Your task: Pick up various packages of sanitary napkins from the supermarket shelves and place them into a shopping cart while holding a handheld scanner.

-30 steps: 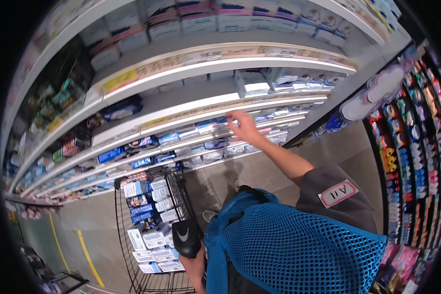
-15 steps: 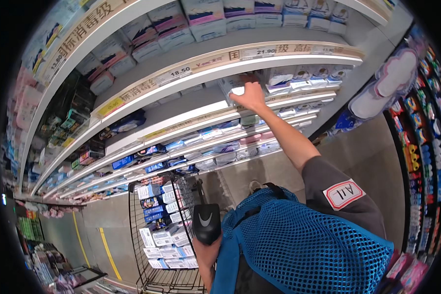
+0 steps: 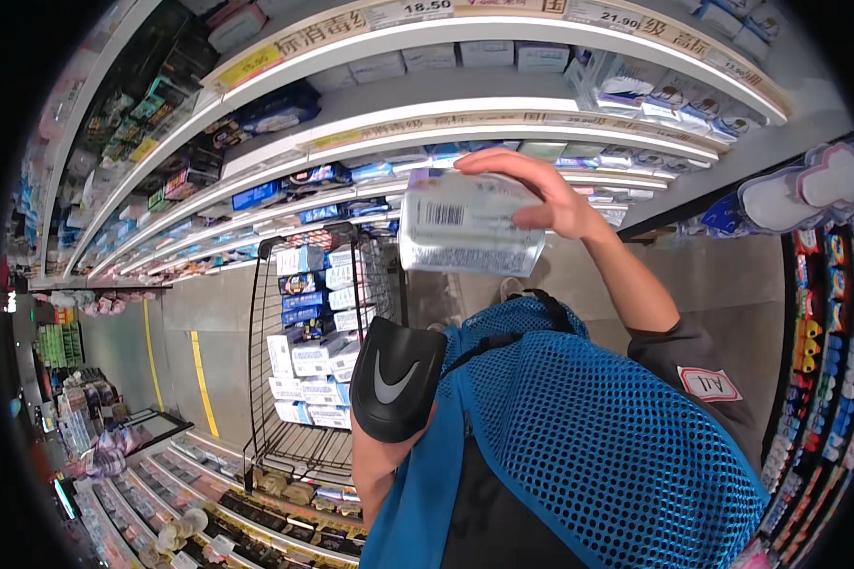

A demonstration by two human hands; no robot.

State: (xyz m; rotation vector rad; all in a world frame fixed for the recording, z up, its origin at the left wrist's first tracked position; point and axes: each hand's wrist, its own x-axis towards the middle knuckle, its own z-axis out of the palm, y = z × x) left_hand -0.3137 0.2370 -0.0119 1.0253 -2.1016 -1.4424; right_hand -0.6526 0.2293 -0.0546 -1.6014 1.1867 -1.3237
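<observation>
My right hand (image 3: 552,207) is closed on a pale, translucent soft pack (image 3: 465,237) with a barcode, its thumb across the near side and fingers over the top. The pack is in midair in front of the shelves, to the right of a black wire cart (image 3: 253,384). The cart holds several white packs (image 3: 310,360) and some dark blue ones (image 3: 301,302). My left arm (image 3: 372,472) is beside the cart; a black pad (image 3: 389,377) with a grey curved mark hides that hand and its fingers. A blue mesh bag (image 3: 598,436) lies against my body.
White shelves (image 3: 427,90) of packaged goods curve across the top, with hanging cloud-shaped cards (image 3: 795,194) at their right end. A rack of colourful items (image 3: 830,341) stands at the right, and low shelves (image 3: 180,503) at the lower left. Grey floor (image 3: 223,332) has yellow lines.
My right hand reached onto a shelf and now has a pack out in the air, nearer me. The view has shifted, so shelves and cart sit higher in the picture.
</observation>
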